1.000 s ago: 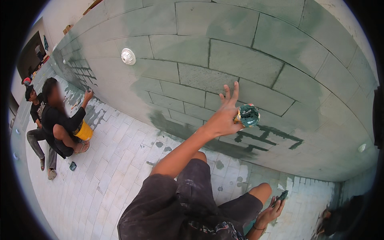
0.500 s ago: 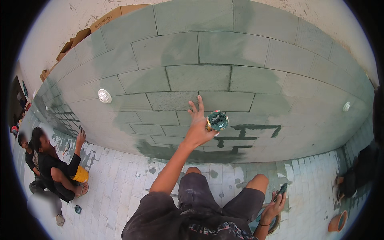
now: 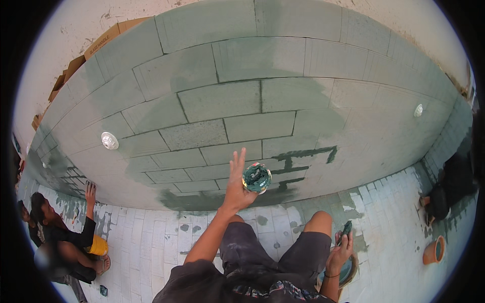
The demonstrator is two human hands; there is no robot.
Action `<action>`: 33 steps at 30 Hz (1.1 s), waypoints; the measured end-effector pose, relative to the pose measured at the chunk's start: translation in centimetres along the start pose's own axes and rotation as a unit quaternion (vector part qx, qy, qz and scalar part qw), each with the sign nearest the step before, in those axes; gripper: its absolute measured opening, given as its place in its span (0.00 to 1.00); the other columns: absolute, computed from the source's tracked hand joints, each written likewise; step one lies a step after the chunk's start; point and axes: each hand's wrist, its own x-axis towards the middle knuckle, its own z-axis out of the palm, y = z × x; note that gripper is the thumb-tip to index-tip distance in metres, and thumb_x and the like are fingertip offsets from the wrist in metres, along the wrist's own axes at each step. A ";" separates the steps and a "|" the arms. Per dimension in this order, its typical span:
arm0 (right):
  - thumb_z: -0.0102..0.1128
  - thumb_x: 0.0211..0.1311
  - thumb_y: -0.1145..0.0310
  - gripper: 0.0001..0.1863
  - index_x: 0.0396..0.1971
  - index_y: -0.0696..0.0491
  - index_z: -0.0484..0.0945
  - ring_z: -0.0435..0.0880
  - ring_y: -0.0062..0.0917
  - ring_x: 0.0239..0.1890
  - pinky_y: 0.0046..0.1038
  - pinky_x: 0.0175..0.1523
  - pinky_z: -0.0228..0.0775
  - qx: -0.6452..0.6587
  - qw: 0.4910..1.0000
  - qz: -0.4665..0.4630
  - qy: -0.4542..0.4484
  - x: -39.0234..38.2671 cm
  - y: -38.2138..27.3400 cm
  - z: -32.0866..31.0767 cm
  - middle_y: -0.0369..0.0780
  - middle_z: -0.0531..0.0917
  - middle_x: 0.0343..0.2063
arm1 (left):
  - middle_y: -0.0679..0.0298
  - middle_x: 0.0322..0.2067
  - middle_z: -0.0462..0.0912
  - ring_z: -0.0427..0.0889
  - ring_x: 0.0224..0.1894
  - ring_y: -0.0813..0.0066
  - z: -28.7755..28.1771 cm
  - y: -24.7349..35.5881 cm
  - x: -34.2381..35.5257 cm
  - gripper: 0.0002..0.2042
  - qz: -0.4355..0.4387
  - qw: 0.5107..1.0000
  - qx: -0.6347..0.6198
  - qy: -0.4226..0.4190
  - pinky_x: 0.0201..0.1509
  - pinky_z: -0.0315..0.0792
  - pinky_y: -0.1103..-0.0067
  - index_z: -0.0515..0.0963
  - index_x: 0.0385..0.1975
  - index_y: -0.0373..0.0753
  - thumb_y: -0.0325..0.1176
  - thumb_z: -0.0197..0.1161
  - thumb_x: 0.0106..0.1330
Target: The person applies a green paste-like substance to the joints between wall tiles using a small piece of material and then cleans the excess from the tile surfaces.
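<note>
At my far left a co-worker (image 3: 65, 230) squats by the wall (image 3: 194, 103), one hand against it; a second person behind is mostly hidden. Beside them stands a yellow bucket (image 3: 98, 246), partly covered by the co-worker's body, so I can't see its contents. A small dark green piece (image 3: 103, 291) lies on the floor (image 3: 139, 252); I can't make out what it is.

My left hand (image 3: 236, 189) grasps a cup (image 3: 256, 178) near the green-smeared wall, some fingers stretched upward. The cup's open mouth faces me, showing lumpy dark green paste inside; its side is mostly hidden.

To the right, above my knee, dark green strokes mark the wall. My right hand (image 3: 341, 252) grips a dark green pad (image 3: 347, 228), partly covered by my fingers. Behind that wrist sits a tub (image 3: 356, 268), greenish inside, largely blocked. Farther right, an orange bucket (image 3: 431, 252) looks greenish within, its contents unclear. Beyond it, a dark-clothed figure (image 3: 451, 184) blurs into the rim.
</note>
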 end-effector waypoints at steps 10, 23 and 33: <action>0.55 0.77 0.60 0.21 0.63 0.53 0.70 0.81 0.25 0.51 0.32 0.56 0.76 0.211 0.949 0.180 -0.148 0.9 0.8 3.8 0.37 0.81 0.51 | 0.56 0.52 0.85 0.83 0.56 0.71 9.0 -0.9 -18.8 0.38 -0.222 0.941 -0.246 -0.074 0.63 0.72 0.75 0.64 0.71 0.32 0.23 0.71 0.58; 0.60 0.71 0.77 0.26 0.67 0.62 0.70 0.82 0.31 0.57 0.34 0.61 0.76 0.053 0.954 -0.012 -0.296 6.6 -2.4 11.9 0.43 0.79 0.58 | 0.55 0.42 0.88 0.87 0.45 0.69 14.3 -4.3 -26.7 0.15 -0.329 0.919 -0.213 -0.037 0.52 0.76 0.74 0.80 0.48 0.29 0.24 0.68 0.61; 0.68 0.62 0.75 0.25 0.62 0.52 0.80 0.83 0.28 0.52 0.29 0.58 0.76 -0.230 0.852 -0.377 -0.281 10.8 -4.1 19.2 0.42 0.82 0.53 | 0.52 0.45 0.88 0.87 0.49 0.62 14.6 -4.7 -27.3 0.18 -0.286 0.927 -0.233 -0.063 0.55 0.76 0.72 0.79 0.51 0.30 0.24 0.68 0.60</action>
